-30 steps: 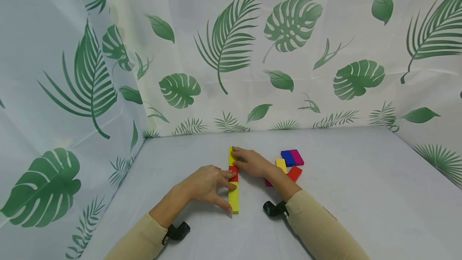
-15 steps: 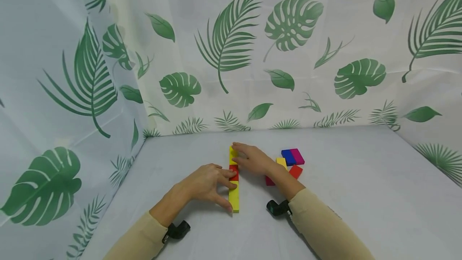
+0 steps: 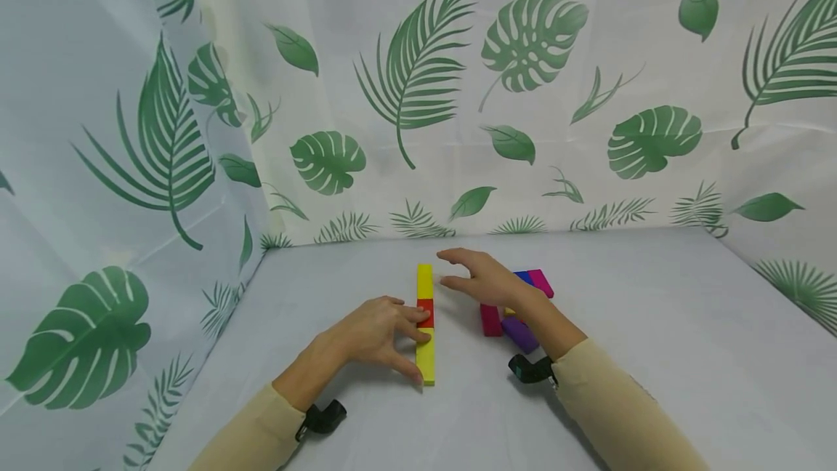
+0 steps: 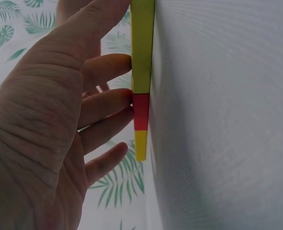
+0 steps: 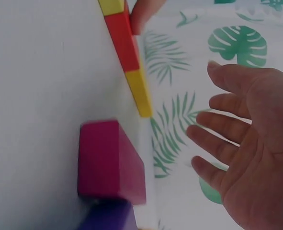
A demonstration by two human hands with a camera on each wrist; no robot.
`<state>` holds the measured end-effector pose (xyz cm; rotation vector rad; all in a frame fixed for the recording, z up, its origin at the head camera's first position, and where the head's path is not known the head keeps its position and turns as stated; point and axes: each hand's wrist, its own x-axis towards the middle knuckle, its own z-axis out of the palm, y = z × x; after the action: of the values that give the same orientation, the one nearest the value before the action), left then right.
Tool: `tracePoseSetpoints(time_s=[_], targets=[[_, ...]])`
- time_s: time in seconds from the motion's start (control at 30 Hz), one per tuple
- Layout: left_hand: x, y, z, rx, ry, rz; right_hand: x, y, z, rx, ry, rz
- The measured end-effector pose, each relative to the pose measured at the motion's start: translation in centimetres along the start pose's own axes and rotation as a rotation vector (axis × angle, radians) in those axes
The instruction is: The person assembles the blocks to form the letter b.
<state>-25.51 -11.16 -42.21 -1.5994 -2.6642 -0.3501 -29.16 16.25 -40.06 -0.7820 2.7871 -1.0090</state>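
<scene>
blocks in one straight row at mid-table, a left hand on them and a right hand clear of them.
the row runs lengthwise toward the far edge of the table (image 3: 654, 311): near yellow block (image 3: 426, 363), red block (image 3: 426, 304), far yellow block (image 3: 425, 282), seemingly end to end. the left hand (image 3: 375, 329), fingers spread, touches the first two; the right hand (image 3: 487, 277), loosely spread and holding nothing, hangs beside the far one. uneven pressure from the left fingertips could skew the red block and part the joints; a careless brush from the right could knock the far end aside. if the right forearm dipped, it could scatter the purple block (image 3: 521, 334) and crimson block (image 3: 491, 320), toward the table's right edge.
</scene>
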Motion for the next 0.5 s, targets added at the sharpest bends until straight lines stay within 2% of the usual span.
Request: tracePoseSetpoints(time_s=[0.33,0.5], targets=[[0.1,0.1,0.0,0.009,-0.013,-0.004,-2.4,1.8,-2.3,0.000,-0.059,-0.001],[0.1,0.1,0.0,0.009,-0.004,0.005,-3.0,2.4,-3.2,0.011,-0.129,0.022]])
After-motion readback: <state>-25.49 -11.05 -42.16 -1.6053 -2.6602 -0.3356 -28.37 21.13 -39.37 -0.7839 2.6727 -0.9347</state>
